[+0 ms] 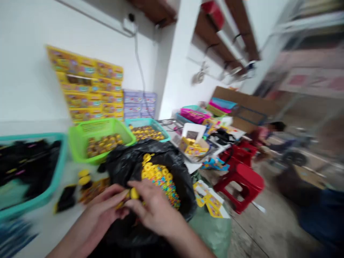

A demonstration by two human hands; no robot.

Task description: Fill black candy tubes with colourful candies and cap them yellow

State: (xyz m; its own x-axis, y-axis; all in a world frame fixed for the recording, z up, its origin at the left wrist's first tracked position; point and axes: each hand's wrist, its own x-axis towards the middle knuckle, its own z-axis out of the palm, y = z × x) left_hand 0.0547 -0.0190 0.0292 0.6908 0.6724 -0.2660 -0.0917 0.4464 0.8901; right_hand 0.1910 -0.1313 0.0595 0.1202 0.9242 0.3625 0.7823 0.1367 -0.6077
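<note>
My left hand and my right hand meet over the near edge of a black plastic bag. Between their pinched fingertips is a small yellow-and-dark piece, partly hidden and blurred. Inside the bag, just beyond my right hand, lie yellow rings and a heap of small multicoloured beads. Left of my hands, another small yellow-and-dark piece rests on the white table, close to a black pouch-like item.
A teal basket with black items, a green basket and a light-blue basket line the table. Yellow printed sheets lean on the wall. A red stool stands right; a person is low in the background.
</note>
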